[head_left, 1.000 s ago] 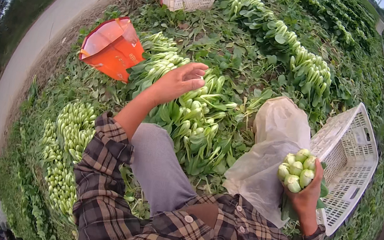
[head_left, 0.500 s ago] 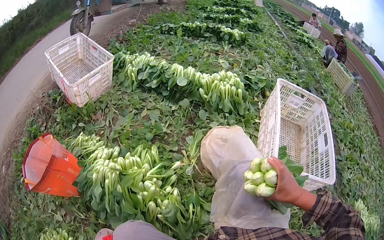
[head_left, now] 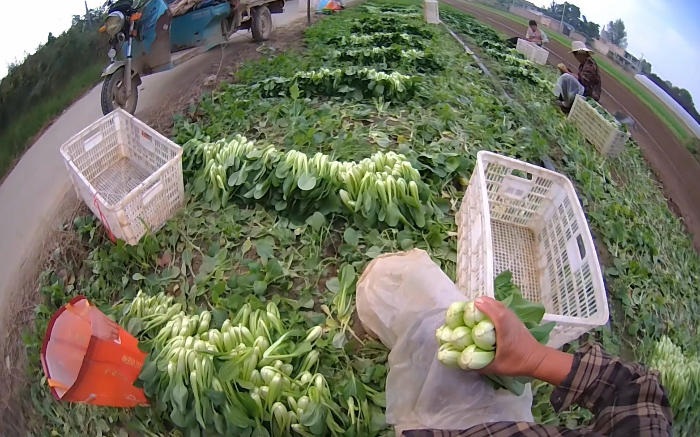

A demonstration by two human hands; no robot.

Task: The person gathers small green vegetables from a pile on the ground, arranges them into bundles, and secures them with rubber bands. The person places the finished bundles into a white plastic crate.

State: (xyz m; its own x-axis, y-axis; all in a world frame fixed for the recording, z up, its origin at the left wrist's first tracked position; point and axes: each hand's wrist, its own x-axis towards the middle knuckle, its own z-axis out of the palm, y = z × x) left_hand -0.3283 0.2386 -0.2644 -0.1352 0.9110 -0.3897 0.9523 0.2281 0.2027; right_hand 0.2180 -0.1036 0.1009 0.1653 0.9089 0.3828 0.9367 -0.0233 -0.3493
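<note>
Pale-green, bulb-based leafy vegetables (head_left: 466, 336) sit bunched in the curled right fingers (head_left: 505, 321), a white perforated plastic crate (head_left: 477, 242) just beyond; left fingers unseen. Holding seems the step; the next move calls for even grip.

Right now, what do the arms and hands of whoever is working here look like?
It is a person's right hand, ungloved, with nothing worn on it that shows. The long, loose sleeve is dark brown and black plaid, crossed by paler tan lines, and stops short of the hand. The left hand and its arm are out of view.
</note>
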